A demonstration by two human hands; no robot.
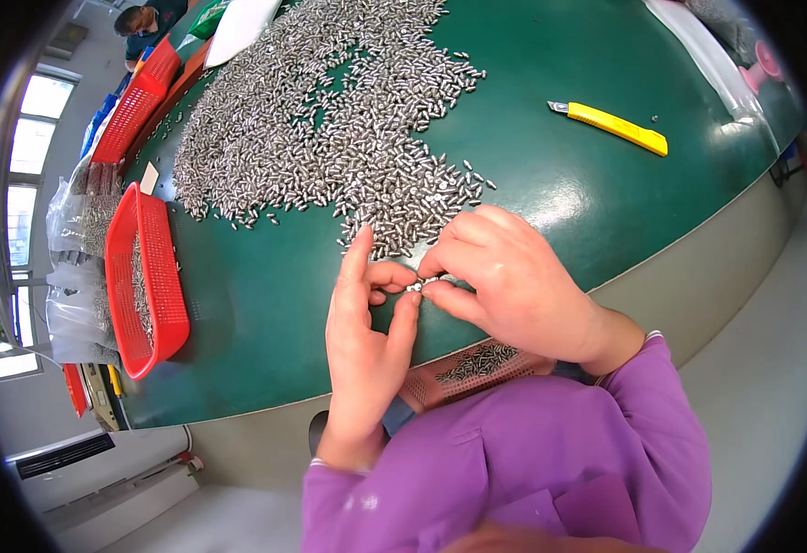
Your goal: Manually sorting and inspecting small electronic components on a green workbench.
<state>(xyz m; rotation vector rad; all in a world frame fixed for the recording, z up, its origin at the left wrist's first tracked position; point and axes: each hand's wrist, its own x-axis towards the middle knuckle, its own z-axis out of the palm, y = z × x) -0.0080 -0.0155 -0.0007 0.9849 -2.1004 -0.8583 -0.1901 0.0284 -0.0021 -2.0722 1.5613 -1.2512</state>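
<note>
My left hand (364, 341) and my right hand (514, 281) meet at the near edge of the large heap of small silvery metal pieces (311, 138). Between their fingertips are a few small bullet-shaped metal pieces (416, 288). The left thumb and a bent finger close around them from the left, while another finger points up toward the heap. From the right, the right thumb and forefinger pinch at the same spot. Fingers partly hide these pieces, so how many each hand holds cannot be told.
A yellow utility knife (617, 128) lies on the green tabletop (256, 323), its blade end toward the heap. A red basket (182, 309) with metal pieces stands left. Below the table edge is a pinkish basket (429, 387) of pieces. Clear bags (76, 304) sit far left; a person (150, 23) is behind.
</note>
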